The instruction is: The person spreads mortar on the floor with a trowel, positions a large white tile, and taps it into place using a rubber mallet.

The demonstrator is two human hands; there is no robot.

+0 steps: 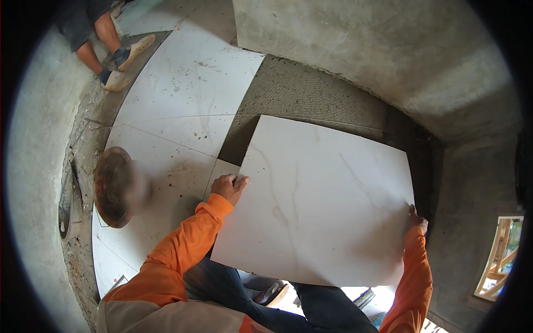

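Between my two hands is a large white floor tile (322,205) with grey veins, tilted above the floor in front of my legs. My left hand (229,188) grips its left edge, the thumb lying on the face. On the opposite edge my right hand (417,218) is closed, its fingers partly hidden behind the tile. Past the tile's far edge lies a bed of grey mortar (311,91) with a combed surface. Laid white tiles (189,83) border the mortar on the left, with crumbs of mortar on them.
A round rusty pan (114,186) stands on the laid tiles at left. A thin string (183,117) crosses over tiles and mortar. Bare concrete walls (366,50) rise at the back and right. Another person's legs (102,41) are at the far left. A trowel-like tool (363,298) lies near my right knee.
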